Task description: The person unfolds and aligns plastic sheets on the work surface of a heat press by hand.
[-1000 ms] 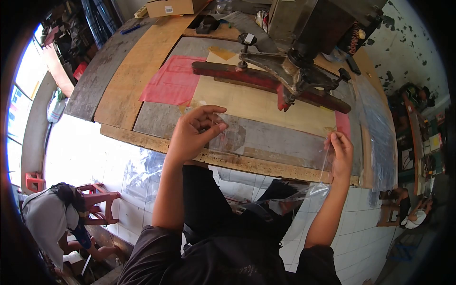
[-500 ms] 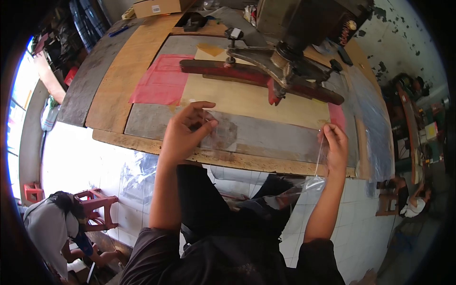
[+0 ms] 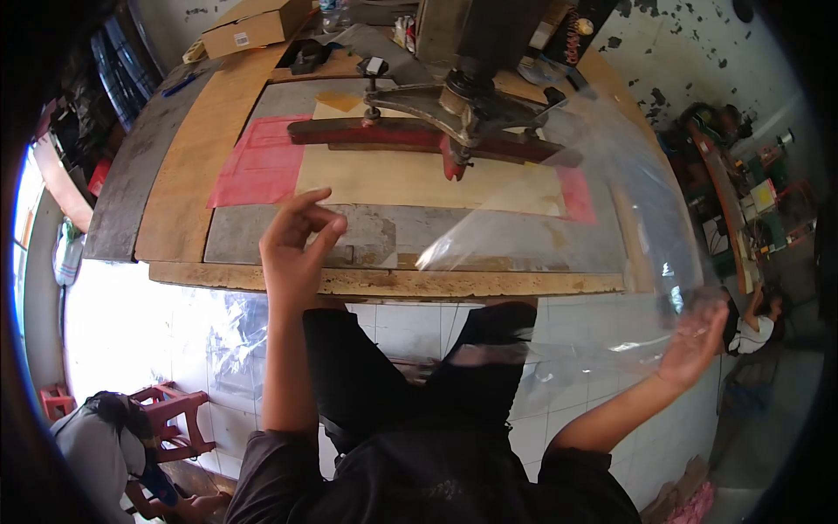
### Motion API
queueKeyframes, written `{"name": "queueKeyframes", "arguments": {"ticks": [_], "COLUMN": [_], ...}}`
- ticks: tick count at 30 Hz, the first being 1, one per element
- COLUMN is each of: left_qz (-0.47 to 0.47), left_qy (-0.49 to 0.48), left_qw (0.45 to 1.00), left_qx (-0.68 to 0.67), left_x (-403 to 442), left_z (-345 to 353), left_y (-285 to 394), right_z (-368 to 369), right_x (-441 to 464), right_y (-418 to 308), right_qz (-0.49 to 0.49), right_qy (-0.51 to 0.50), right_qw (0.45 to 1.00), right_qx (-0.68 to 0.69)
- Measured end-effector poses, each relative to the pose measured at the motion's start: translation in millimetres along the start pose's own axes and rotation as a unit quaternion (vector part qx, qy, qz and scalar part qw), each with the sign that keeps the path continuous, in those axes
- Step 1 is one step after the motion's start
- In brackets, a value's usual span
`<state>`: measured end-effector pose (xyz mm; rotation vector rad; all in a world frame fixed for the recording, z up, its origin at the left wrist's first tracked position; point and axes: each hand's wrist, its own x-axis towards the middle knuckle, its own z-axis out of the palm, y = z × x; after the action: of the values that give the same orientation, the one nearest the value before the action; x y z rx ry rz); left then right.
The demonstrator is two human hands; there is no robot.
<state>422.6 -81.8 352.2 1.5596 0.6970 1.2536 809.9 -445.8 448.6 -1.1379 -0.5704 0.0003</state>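
Over the front of the worktable, my left hand has its thumb and fingers apart, with nothing visible between them. Out to the right, past the table's front corner, my right hand holds a clear plastic sheet. The sheet spreads in a blurred arc over the table's right part and the floor. On the grey board lies a cream panel with a pink sheet at its left and pink at its right end. Above it stands a metal press arm with a dark red bar.
A cardboard box sits at the back left, near a blue pen. Clear plastic hangs below the table's left front. A person bends beside a red stool. Another person is at the far right.
My right hand has swung outward to the right, taking the plastic sheet with it. The sheet has left my left hand, whose fingers remain bent. The view has shifted, too.
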Motion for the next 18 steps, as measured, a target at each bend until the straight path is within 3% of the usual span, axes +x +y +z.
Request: {"name": "queueKeyframes", "arguments": {"ticks": [1,3,5,6,9,12,15,17,18], "left_qz": [0.002,-0.017,-0.054,-0.047,0.019,-0.133,-0.056,-0.090,-0.058], "left_qy": [0.009,0.014,-0.045,-0.096,-0.317,-0.522,-0.528,-0.523,-0.471], "left_qw": [1.000,0.999,0.991,0.990,0.948,0.842,0.847,0.848,0.880], "left_qx": [-0.001,-0.032,-0.116,-0.089,-0.038,0.033,0.025,-0.001,-0.001], "left_x": [-8.2,-32.0,-57.2,-68.9,-77.3,-81.6,-103.0,-109.4,-113.2], "left_z": [0.9,15.8,32.5,41.1,62.9,78.3,91.5,103.2,110.4], "left_y": [1.6,14.6,25.9,29.6,41.5,40.6,11.4,13.5,17.4], "right_z": [13.2,-13.7,-102.4,-99.1,-52.8,3.9,34.6,41.3,78.8], "right_x": [-7.4,-9.9,0.0,-3.2,-12.3,-16.3,-14.6,-16.0,-27.5], "right_y": [-25.6,-45.9,-60.0,-71.8,-86.2,-86.4,-87.8,-83.8,-81.4], "right_qz": [-0.026,-0.057,-0.064,-0.083,-0.193,-0.260,-0.304,-0.326,-0.364], "right_qy": [0.097,0.194,-0.103,-0.126,0.018,0.107,0.139,0.110,0.131], "right_qw": [0.994,0.977,0.958,0.952,0.965,0.953,0.940,0.938,0.920], "right_qx": [0.039,0.072,0.261,0.267,0.178,0.110,0.066,0.027,-0.061]}}
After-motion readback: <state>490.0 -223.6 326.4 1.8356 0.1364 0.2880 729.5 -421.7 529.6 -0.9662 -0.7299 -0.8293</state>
